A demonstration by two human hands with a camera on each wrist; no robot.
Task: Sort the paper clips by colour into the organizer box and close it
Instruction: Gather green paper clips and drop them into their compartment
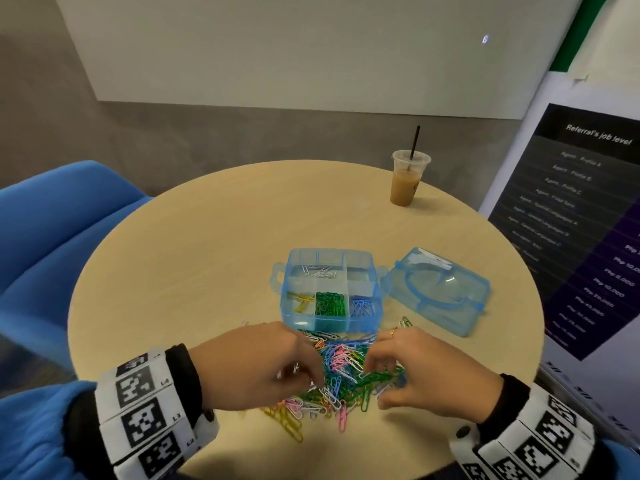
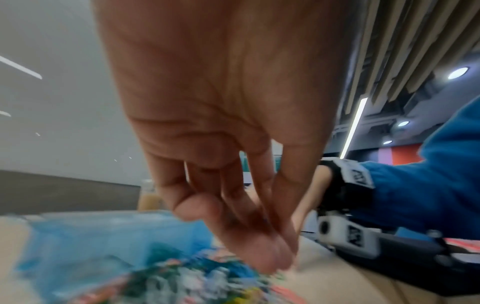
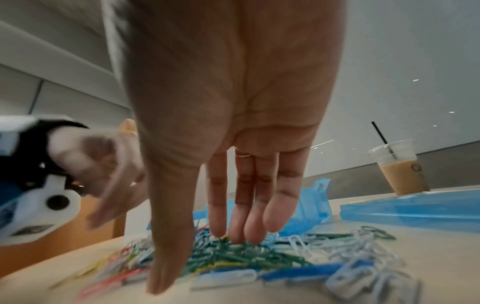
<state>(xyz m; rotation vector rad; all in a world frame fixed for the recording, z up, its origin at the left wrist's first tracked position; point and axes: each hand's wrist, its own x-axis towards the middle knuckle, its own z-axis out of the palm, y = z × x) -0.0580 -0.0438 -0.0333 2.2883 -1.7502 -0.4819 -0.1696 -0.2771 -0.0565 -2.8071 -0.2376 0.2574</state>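
A heap of mixed paper clips (image 1: 346,374) in pink, green, white, blue and yellow lies at the near side of the round table (image 1: 207,254). Just behind it stands the clear blue organizer box (image 1: 365,323), lid off. Its compartments hold white clips (image 1: 318,271), yellow clips (image 1: 300,301), green clips (image 1: 330,303) and blue clips (image 1: 362,305). My left hand (image 1: 298,375) (image 2: 275,257) hovers over the heap's left side, fingers bunched on a few white clips. My right hand (image 1: 381,375) (image 3: 200,261) reaches down with straight fingers, tips touching green clips (image 3: 233,253).
The box's blue lid (image 1: 440,289) lies on the table just right of the box. An iced coffee cup (image 1: 405,181) with a straw stands at the far right. A blue chair (image 1: 52,237) is at the left, a printed banner (image 1: 571,237) at the right.
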